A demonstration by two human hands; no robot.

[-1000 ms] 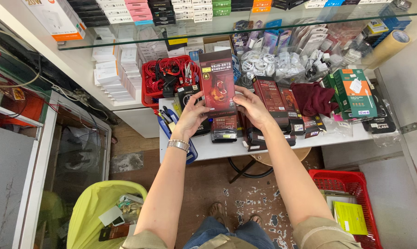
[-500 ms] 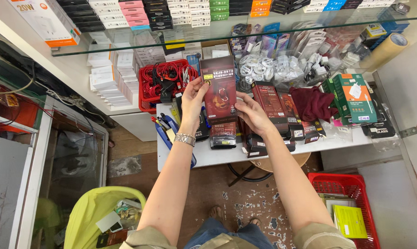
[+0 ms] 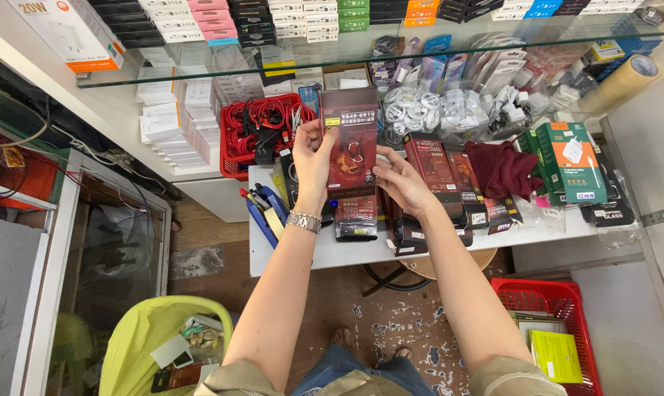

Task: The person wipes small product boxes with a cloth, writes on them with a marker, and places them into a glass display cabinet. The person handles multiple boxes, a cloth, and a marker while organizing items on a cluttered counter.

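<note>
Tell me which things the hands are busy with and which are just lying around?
In use: dark red flat box, held by left hand and right hand.
Lying about: red cable basket, maroon cloth, green boxes, tape roll, yellow-green bin.

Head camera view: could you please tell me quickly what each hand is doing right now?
Left hand: closed on the left edge of the dark red flat package.
Right hand: holding the same package at its lower right edge.
</note>
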